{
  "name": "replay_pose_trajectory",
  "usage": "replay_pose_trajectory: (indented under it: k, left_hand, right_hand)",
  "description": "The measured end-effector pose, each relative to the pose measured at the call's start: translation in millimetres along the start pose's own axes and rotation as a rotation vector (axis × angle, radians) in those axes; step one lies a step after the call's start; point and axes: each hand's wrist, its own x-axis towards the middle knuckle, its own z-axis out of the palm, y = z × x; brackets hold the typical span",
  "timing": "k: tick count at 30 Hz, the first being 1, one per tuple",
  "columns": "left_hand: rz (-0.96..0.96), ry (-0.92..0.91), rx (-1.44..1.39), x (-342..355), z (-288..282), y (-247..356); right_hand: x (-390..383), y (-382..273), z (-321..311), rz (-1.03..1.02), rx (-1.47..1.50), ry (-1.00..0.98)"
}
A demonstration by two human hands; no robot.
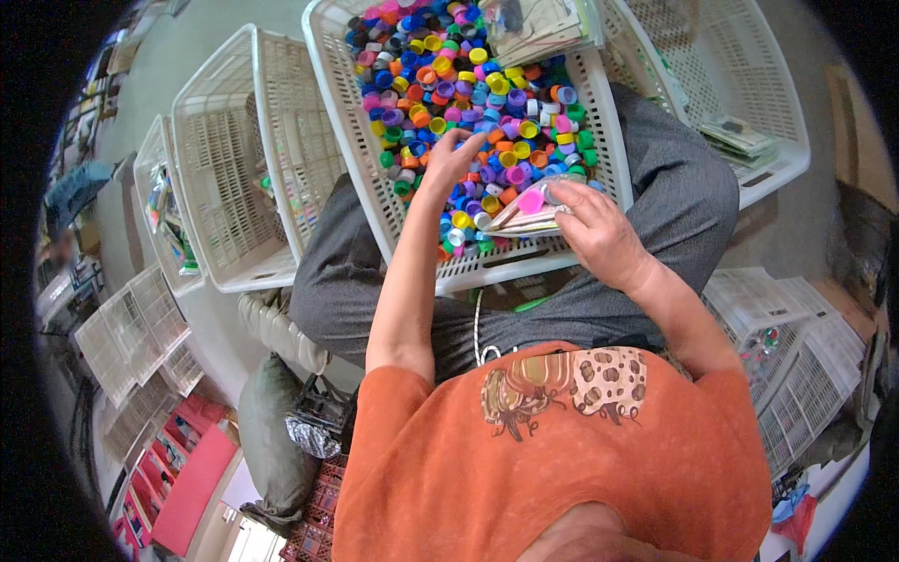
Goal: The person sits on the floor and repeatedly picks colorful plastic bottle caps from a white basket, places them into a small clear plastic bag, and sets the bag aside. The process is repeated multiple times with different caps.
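A white plastic basket [615, 131] across my lap holds a deep heap of small bottle caps [440, 70] in many colours. My left hand [455, 157] reaches in over the middle of the heap, its fingers bent together among the caps. Blue caps lie right at the fingertips, and what is between the fingers is too small to make out. At the basket's near right corner, my right hand [599, 232] grips a clear plastic bag [529, 221]. Flat wooden sticks and a pink cap [531, 201] show in or on the bag.
Several flat clear packets [543, 33] lie on the basket's far right corner. White baskets stand to the left [220, 169] and right [791, 122]; the right one holds more packets [740, 139]. White crates [787, 347] stand near my right elbow, and a grey cushion [276, 426] lies at my left.
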Motion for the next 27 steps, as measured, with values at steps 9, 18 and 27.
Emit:
replay_pose_trajectory:
  k: [9, 18, 27]
  left_hand:
    - [0.605, 0.046, 0.435, -199, 20, 70]
    - [0.793, 0.287, 0.744, -210, 48, 63]
    - [0.779, 0.294, 0.503, -123, 25, 54]
  right_hand:
    - [-13, -12, 3, -0.114, -0.107, -0.007]
    - [-37, -26, 20, -0.085, -0.126, 0.026]
    - [-42, -32, 9, -0.018, -0.161, 0.016]
